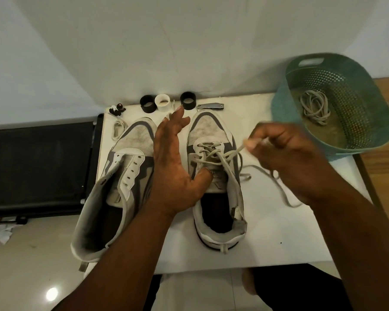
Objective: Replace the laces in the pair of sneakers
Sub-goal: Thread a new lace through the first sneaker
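Right sneaker [213, 176] sits centre of the white surface [279, 232], toe toward 12 o'clock, lace [213, 154] only partly threaded through the lower eyelets. Left sneaker [121, 176] lies just beside it at 9 o'clock, eyelets bare, tongue flopped open.

Left hand [173, 162] lies between the two shoes, fingers straight and apart, thumb pressed down on the right sneaker's tongue. Likely a brace: it pins the shoe so that pulling the lace does not drag it across the surface.

Right hand [276, 151] at 3 o'clock of the shoe, somewhat blurred, fingers curled together and pinching the lace end. That strand runs taut from the eyelets up to the pinch; a loose tail trails over the surface toward 4 o'clock. Looks like unlacing or tensioning; cannot tell which.

Around:
- Teal basket [368, 113] at 2 o'clock, tilted, with a coiled lace [314, 106] inside. It is near the right hand and could catch a wide pull.
- Another bundled lace [118, 130] at 11 o'clock, near the left sneaker's toe.
- Along the far edge at 12 o'clock: two black rings [147, 104], a white ring [162, 102], nail clippers [210, 107], small dark beads [117, 110].
- The loose tail could snag under the right wrist.
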`<state>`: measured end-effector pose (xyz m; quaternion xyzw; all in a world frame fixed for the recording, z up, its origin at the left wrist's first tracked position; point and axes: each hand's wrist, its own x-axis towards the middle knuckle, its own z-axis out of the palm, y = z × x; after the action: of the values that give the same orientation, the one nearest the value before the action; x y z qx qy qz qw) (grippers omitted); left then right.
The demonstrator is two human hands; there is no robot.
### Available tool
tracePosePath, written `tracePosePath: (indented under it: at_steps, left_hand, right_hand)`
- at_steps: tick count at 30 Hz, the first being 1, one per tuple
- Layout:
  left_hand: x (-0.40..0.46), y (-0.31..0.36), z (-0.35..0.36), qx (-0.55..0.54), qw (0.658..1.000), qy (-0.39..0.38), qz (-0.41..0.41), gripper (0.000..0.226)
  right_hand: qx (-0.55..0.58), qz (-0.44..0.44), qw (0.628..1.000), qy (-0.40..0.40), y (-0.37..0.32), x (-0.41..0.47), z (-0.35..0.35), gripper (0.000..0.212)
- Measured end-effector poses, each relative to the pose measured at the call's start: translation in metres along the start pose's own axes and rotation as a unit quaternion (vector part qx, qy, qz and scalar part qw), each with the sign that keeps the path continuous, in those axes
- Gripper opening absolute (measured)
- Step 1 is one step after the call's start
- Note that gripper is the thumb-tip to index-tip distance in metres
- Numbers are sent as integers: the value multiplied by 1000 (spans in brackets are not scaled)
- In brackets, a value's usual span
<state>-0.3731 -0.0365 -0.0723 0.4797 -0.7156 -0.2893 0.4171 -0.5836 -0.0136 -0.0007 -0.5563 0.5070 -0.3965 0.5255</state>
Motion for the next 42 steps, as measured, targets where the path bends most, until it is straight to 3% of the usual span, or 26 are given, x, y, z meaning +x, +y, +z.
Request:
tracePosePath:
  at_steps: [2,4,5,6,8,9,11,13,15,19,21,24,26,29,33,35,37,42]
  left_hand:
    - [0,0,0,1,1000,-2,0,94]
    - [-1,0,-1,2,1000,-2,4,92]
    - [-1,-1,-1,3,1000,-2,7,91]
    - [0,-1,-1,4,1000,-2,9,89]
    - [0,-2,-2,6,1000,-2,11,89]
    - [0,-2,-2,8,1000,-1,14,88]
    - [1,-1,-1,7,1000,1,11,90]
    - [0,-1,-2,4,1000,-1,11,93]
    - [-1,-2,-2,3,1000,-3,7,93]
    - [-1,-4,-4,-6,1000,-11,-7,89]
    - [-2,-5,-5,-22,1000,-14,3,83]
    - [-2,-2,-7,-69,997,16,-14,58]
    - [2,4,-7,-132,989,53,-41,45]
    - [5,12,-6,-196,975,79,-60,38]
    - [5,15,-5,-212,973,82,-48,36]
    - [7,17,-6,-235,968,74,-45,42]
    - [7,21,-7,-249,967,42,-39,47]
    - [6,22,-5,-208,975,-67,-27,20]
  right_hand:
    - [229,-17,972,41,-1,0,-1,23]
    - [278,24,956,89,3,1,-2,28]
    - [181,45,975,120,3,3,-2,29]
    - [5,60,988,140,5,3,-4,27]
    - [-303,97,945,74,12,3,-7,20]
    - [-376,126,918,10,13,2,-7,27]
    - [-409,130,900,-74,13,-1,-6,19]
    - [-370,77,923,-72,7,-2,-7,20]
    - [-307,4,952,-5,10,0,-10,26]
    - [-262,-65,955,124,17,3,0,7]
    - [-226,-75,955,176,18,3,3,33]
    - [29,-50,977,203,11,5,9,44]
    - [128,-40,971,198,9,7,15,39]
    - [85,-56,978,180,12,8,23,30]
    - [-33,-60,986,150,15,4,30,43]
    - [-14,-58,991,122,10,3,34,43]
    - [0,-54,995,90,10,3,36,39]
    - [-95,-40,995,6,26,5,35,52]
